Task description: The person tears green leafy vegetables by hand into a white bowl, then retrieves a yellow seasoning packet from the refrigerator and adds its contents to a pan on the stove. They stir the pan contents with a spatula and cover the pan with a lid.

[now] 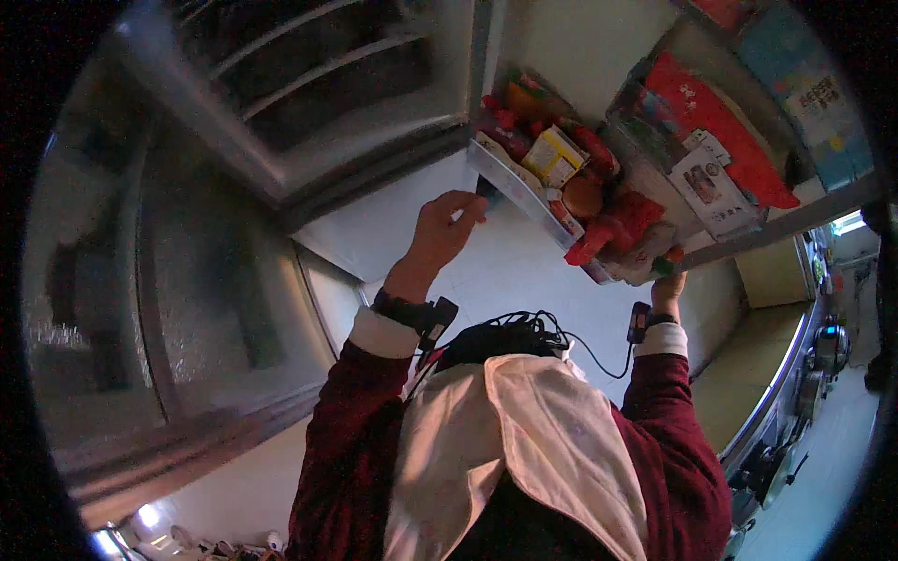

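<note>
"Beyond the person's two raised sleeves, toward the far side, what do you see?"

"A pale bin (524, 187) full of packages, set between the two hands, a little nearer the right one."

"What is in it?"

"A yellow-and-white box (555, 157) near the middle, a round brown lid (583, 198) just on its near side, and crumpled red packets (629, 222) toward the near right."

"And the left hand (444, 229)?"

"Just left of the bin, fingers bent, thumb and forefinger making a narrow loop. I can't tell whether something thin sits between the tips."

"The right hand (667, 288)?"

"By the bin's near right corner, beside a clear bag (645, 257). Its fingertips are hidden, so I can't tell whether it grips anything."

"What lies farther right?"

"A large red pouch (720, 131), with a white packet (716, 192) on its near side. Pans (812, 393) line the near right."

"And left?"

"A dark cabinet panel (210, 271); beige cloth (561, 430) covers the person's front, nearest of all."
</note>
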Demonstrator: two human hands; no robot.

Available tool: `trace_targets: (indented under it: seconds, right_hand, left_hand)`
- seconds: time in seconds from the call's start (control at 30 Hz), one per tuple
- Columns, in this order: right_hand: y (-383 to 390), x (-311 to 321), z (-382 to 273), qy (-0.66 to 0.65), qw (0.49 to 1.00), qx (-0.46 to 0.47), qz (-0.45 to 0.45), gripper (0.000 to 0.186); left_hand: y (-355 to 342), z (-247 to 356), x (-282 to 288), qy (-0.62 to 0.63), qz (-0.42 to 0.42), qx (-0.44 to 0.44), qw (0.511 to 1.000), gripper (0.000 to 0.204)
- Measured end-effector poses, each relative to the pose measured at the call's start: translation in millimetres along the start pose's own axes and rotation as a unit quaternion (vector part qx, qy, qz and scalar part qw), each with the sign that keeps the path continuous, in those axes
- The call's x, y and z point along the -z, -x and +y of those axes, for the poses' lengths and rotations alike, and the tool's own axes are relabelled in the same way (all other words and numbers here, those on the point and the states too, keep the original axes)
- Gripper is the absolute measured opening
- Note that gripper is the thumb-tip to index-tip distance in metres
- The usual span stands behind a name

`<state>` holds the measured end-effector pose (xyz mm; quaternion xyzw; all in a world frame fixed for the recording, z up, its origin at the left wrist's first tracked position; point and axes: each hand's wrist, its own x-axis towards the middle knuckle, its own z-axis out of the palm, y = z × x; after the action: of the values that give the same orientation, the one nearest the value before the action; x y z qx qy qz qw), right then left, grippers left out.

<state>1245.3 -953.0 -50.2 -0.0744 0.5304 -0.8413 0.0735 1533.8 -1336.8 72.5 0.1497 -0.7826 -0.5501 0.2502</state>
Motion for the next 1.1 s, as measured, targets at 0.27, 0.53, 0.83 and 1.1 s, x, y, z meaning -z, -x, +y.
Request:
trace_targets:
  seconds: [0.27, 0.53, 0.83, 1.1]
  right_hand:
    - [-1.7, -1.9, -8.8, 0.079, 0.996, -0.009, -0.028, 0.043]
    - [30.8, -57.5, -41.0, -0.005, 0.985, 0.038, 0.171, 0.06]
    - [43.2, -85.6, -48.6, 0.204, 0.972, 0.056, 0.104, 0.056]
    - [40.1, -72.4, -70.8, 0.302, 0.948, -0.038, 0.094, 0.053]
  left_hand:
    - [-63.1, -16.1, -46.9, 0.002, 0.068, -0.096, 0.993, 0.043]
    - [-93.8, 23.7, -99.2, -0.251, 0.152, -0.134, 0.946, 0.087]
    - [-116.6, 15.4, -101.2, -0.017, 0.127, -0.198, 0.972, 0.076]
    - [-72.9, 56.2, 12.2, 0.228, 0.039, -0.199, 0.952, 0.088]
